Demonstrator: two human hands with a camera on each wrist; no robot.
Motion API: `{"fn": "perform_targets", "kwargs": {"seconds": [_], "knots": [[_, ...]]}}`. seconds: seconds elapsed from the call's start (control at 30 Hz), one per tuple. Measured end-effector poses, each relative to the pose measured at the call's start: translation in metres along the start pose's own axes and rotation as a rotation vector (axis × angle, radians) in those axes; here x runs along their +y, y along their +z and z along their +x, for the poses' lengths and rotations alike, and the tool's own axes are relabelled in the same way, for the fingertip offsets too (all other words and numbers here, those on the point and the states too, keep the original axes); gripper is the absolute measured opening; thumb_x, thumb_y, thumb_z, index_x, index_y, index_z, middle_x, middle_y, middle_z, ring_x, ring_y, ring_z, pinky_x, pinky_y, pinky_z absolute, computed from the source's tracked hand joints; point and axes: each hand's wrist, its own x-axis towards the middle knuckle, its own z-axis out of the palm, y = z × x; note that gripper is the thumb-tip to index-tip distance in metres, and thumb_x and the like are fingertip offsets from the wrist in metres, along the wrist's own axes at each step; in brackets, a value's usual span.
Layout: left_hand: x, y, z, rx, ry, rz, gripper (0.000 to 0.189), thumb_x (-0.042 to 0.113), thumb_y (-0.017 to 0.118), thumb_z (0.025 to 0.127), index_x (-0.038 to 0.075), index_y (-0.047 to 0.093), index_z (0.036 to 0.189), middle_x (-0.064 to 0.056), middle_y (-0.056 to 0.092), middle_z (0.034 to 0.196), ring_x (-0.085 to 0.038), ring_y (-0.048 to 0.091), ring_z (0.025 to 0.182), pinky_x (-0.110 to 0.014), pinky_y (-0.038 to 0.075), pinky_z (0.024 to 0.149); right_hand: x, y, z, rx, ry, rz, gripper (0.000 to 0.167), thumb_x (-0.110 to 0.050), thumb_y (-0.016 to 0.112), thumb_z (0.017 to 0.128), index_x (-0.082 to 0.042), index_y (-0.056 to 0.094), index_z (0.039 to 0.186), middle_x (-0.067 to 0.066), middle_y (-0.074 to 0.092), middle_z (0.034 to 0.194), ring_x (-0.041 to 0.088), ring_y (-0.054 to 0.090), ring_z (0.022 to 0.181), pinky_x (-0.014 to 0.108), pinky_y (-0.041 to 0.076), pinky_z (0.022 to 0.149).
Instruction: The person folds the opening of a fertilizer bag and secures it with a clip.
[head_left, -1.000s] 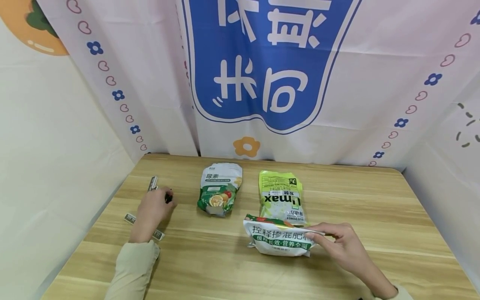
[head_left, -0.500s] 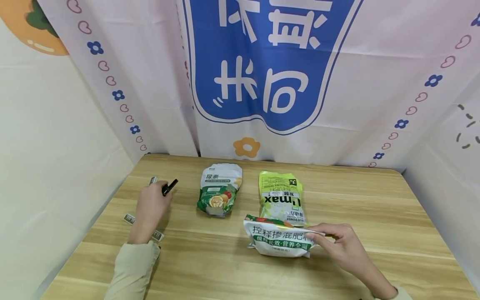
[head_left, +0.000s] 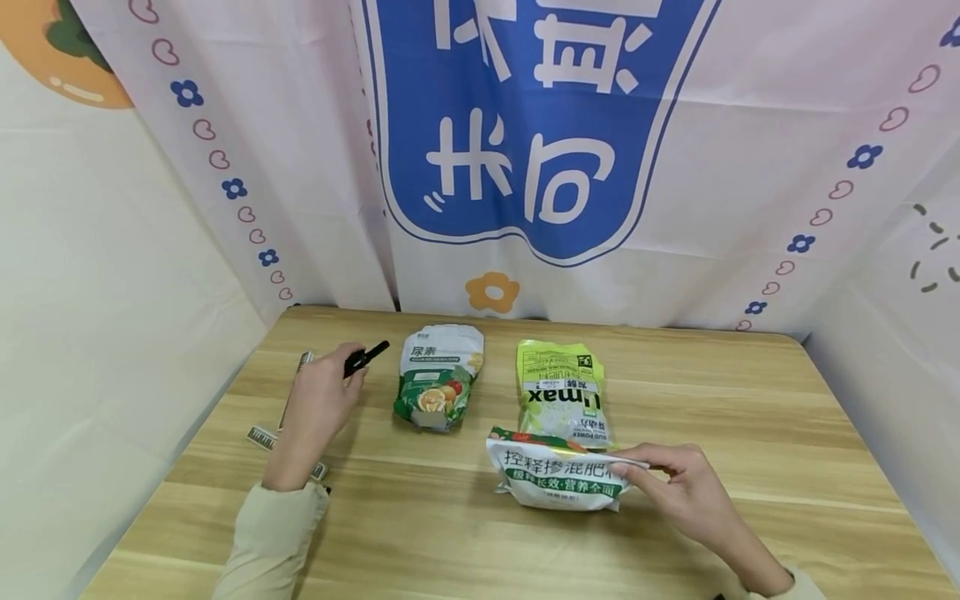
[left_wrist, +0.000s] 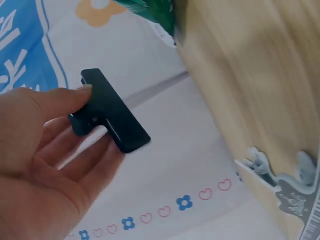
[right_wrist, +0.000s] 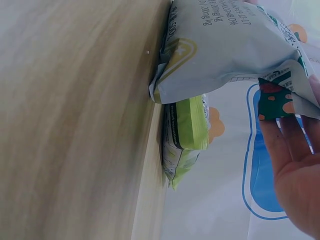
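Note:
My left hand (head_left: pixel 318 408) is raised over the left part of the table, pinching a black bag clip (left_wrist: pixel 115 112) between thumb and fingers. In the left wrist view the clip's long flat bar points away from the palm. My right hand (head_left: pixel 690 492) grips the top right corner of a white and green fertilizer bag (head_left: pixel 558 493), which stands upright on the table. The right wrist view shows the bag's back (right_wrist: pixel 215 55), with fingers behind its folded top edge. Directly behind it lies a yellow-green bag (head_left: pixel 562 392).
A white and green pouch (head_left: pixel 438 379) lies at the back, right of my left hand. Metal clips with ruled bars lie at the table's left: one silver clip (left_wrist: pixel 295 192) beside the left hand, another (head_left: pixel 261 437) partly under the forearm. A printed curtain (head_left: pixel 675 283) hangs behind the table.
My left hand has lifted and shifted right with the black clip, which now shows more fully and tilts toward the white and green pouch. The right hand and its bag hold still.

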Motion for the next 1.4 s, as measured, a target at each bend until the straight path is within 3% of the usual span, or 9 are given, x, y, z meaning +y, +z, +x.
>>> {"fn": "perform_targets", "kwargs": {"seconds": [0.17, 0.27, 0.47, 0.67, 0.77, 0.93, 1.03, 1.17, 1.4], "knots": [[0.010, -0.001, 0.001, 0.002, 0.029, -0.074, 0.035, 0.009, 0.073, 0.098, -0.006, 0.067, 0.130, -0.030, 0.076, 0.105, -0.039, 0.075, 0.076, -0.049, 0.062, 0.063, 0.001, 0.000, 0.000, -0.002, 0.008, -0.001, 0.028, 0.008, 0.075, 0.090, -0.016, 0.083, 0.100, 0.001, 0.083, 0.096, 0.003, 0.076, 0.082, 0.022, 0.059, 0.064], [0.017, -0.001, 0.002, 0.035, 0.086, -0.115, 0.031, 0.008, 0.075, 0.096, -0.004, 0.071, 0.125, -0.027, 0.078, 0.100, -0.031, 0.073, 0.068, -0.042, 0.061, 0.057, -0.001, 0.000, 0.001, 0.000, 0.022, -0.004, 0.028, 0.008, 0.075, 0.090, -0.017, 0.083, 0.100, -0.001, 0.083, 0.096, 0.002, 0.076, 0.082, 0.022, 0.059, 0.064], [0.034, -0.001, 0.003, 0.049, 0.158, -0.183, 0.038, 0.009, 0.079, 0.094, -0.004, 0.071, 0.128, -0.029, 0.077, 0.112, -0.039, 0.080, 0.089, -0.042, 0.065, 0.065, -0.001, 0.000, 0.001, 0.013, -0.026, 0.009, 0.027, 0.010, 0.074, 0.089, -0.013, 0.083, 0.100, 0.003, 0.083, 0.095, 0.001, 0.074, 0.083, 0.021, 0.058, 0.064], [0.048, 0.006, 0.002, 0.065, 0.251, -0.178, 0.038, 0.011, 0.081, 0.093, -0.002, 0.072, 0.127, -0.026, 0.077, 0.115, -0.033, 0.079, 0.083, -0.034, 0.064, 0.060, 0.000, 0.000, 0.000, 0.011, -0.005, 0.009, 0.027, 0.009, 0.075, 0.090, -0.015, 0.083, 0.099, 0.002, 0.083, 0.095, 0.002, 0.075, 0.083, 0.022, 0.059, 0.065], [0.057, 0.012, 0.001, 0.036, 0.287, -0.198, 0.037, 0.009, 0.080, 0.093, -0.004, 0.071, 0.127, -0.027, 0.076, 0.117, -0.033, 0.079, 0.087, -0.036, 0.065, 0.065, -0.001, -0.001, -0.001, 0.013, 0.028, -0.002, 0.027, 0.007, 0.076, 0.090, -0.017, 0.083, 0.099, -0.002, 0.083, 0.095, 0.002, 0.075, 0.082, 0.022, 0.059, 0.063], [0.072, 0.017, -0.002, -0.034, 0.294, -0.265, 0.038, 0.007, 0.077, 0.095, -0.006, 0.069, 0.129, -0.027, 0.077, 0.109, -0.020, 0.072, 0.069, -0.027, 0.060, 0.057, -0.002, -0.003, -0.001, 0.012, 0.030, 0.003, 0.028, 0.009, 0.075, 0.089, -0.016, 0.082, 0.099, -0.001, 0.083, 0.095, 0.003, 0.075, 0.081, 0.022, 0.059, 0.064], [0.078, 0.017, -0.003, -0.010, 0.336, -0.277, 0.039, 0.006, 0.078, 0.093, -0.007, 0.069, 0.128, -0.027, 0.078, 0.110, -0.020, 0.074, 0.070, -0.026, 0.062, 0.061, -0.002, -0.003, -0.001, 0.010, 0.030, 0.007, 0.027, 0.008, 0.075, 0.089, -0.016, 0.083, 0.099, -0.001, 0.083, 0.095, 0.003, 0.075, 0.081, 0.023, 0.059, 0.063], [0.084, 0.017, -0.003, 0.039, 0.446, -0.283, 0.037, 0.007, 0.081, 0.090, -0.009, 0.072, 0.123, -0.027, 0.077, 0.112, -0.030, 0.081, 0.087, -0.032, 0.066, 0.074, -0.002, -0.002, -0.001, 0.008, 0.026, 0.006, 0.027, 0.008, 0.075, 0.090, -0.016, 0.083, 0.100, -0.001, 0.083, 0.096, 0.003, 0.076, 0.082, 0.023, 0.059, 0.063], [0.096, 0.017, -0.002, 0.064, 0.511, -0.319, 0.038, 0.009, 0.083, 0.089, -0.007, 0.073, 0.122, -0.023, 0.080, 0.106, -0.025, 0.081, 0.081, -0.028, 0.065, 0.068, 0.001, -0.001, 0.001, -0.007, 0.010, 0.025, 0.028, 0.009, 0.074, 0.090, -0.015, 0.082, 0.100, 0.001, 0.083, 0.098, 0.004, 0.077, 0.084, 0.023, 0.060, 0.065]]}}
